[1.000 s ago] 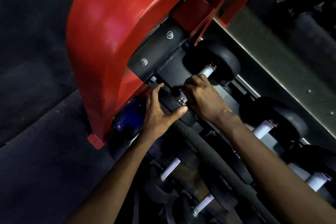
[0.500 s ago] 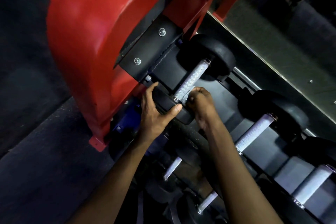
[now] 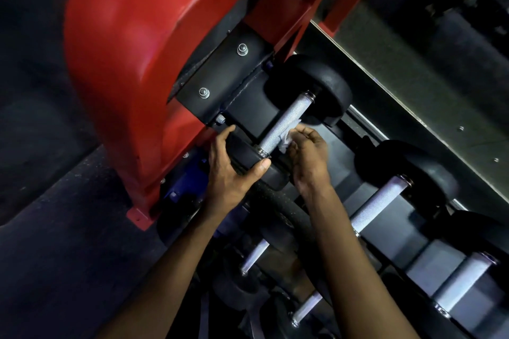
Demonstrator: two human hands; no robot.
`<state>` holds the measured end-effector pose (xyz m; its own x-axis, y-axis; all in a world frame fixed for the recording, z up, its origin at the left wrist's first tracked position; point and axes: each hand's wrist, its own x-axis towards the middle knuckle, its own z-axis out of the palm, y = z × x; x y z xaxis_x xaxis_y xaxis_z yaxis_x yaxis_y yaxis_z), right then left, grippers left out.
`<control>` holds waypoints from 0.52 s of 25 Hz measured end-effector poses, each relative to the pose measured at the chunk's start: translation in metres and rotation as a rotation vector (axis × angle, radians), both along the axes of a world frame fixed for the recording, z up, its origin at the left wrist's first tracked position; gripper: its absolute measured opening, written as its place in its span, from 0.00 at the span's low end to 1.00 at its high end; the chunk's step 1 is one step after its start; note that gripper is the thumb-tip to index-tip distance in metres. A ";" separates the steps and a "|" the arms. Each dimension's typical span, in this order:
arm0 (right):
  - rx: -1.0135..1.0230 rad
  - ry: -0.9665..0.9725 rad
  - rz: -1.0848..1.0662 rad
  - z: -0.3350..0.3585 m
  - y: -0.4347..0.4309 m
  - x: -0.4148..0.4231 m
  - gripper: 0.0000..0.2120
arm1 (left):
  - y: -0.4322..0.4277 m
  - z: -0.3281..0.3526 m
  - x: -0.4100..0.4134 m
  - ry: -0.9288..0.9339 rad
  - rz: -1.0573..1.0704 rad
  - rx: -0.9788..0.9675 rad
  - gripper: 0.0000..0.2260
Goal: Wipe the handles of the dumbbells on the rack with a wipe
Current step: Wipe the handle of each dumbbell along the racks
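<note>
At the left end of the rack's point(image 3: 340, 146) upper tier, the 1st dumbbell point(image 3: 292, 114) lies in its black cradle, just beside the red upright point(image 3: 132, 63). Its knurled metal handle point(image 3: 281, 129) runs diagonally between the far head point(image 3: 322, 85) and the near head point(image 3: 245, 153). The left hand point(image 3: 234, 173) grips the near head, with the fingers spread over its left side and the thumb hooked across its front edge close to the handle's collar. The right hand point(image 3: 307, 151) sits on the handle's right side with its fingers curled inward, pinching a crumpled white wipe point(image 3: 286, 137) between thumb and fingertips. The wipe touches the handle's lower half on that side, and the upper half of the handle is bare. 2 silver bolts point(image 3: 242, 49) fix a black plate to the upright above the cradle. To the right, a 2nd dumbbell point(image 3: 377, 203) rests in the next cradle, well apart from both hands, and a 3rd handle point(image 3: 464, 283) shows near the lower right corner. Beneath the forearms, 2 shorter handles point(image 3: 256, 254) on a lower tier catch some light, and their heads are lost in shadow. Dark speckled floor point(image 3: 60, 242) fills the left side.
</note>
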<state>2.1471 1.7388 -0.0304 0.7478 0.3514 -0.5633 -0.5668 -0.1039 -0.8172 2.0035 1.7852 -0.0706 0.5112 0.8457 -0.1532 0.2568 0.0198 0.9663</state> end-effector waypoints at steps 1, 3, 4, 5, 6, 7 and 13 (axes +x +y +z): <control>-0.091 -0.191 -0.002 -0.002 -0.002 0.001 0.07 | 0.000 0.001 0.000 0.001 -0.001 -0.003 0.41; -0.297 -0.657 0.135 -0.001 -0.008 0.003 0.05 | 0.000 0.002 -0.001 0.002 -0.003 -0.006 0.41; -0.356 -0.858 0.253 0.000 -0.011 0.004 0.06 | 0.001 0.002 -0.001 0.003 -0.006 -0.010 0.42; -0.397 -1.026 0.379 0.001 -0.014 0.005 0.07 | 0.001 0.003 -0.002 0.003 -0.010 -0.016 0.42; -0.426 -1.173 0.491 0.002 -0.015 0.009 0.08 | 0.001 0.003 -0.002 0.002 -0.014 -0.022 0.42; -0.442 -1.298 0.591 0.002 -0.016 0.015 0.09 | 0.002 0.004 -0.002 0.003 -0.017 -0.025 0.42; -0.665 -1.594 1.052 0.006 -0.017 0.046 0.26 | 0.002 0.007 -0.004 0.004 -0.030 -0.032 0.43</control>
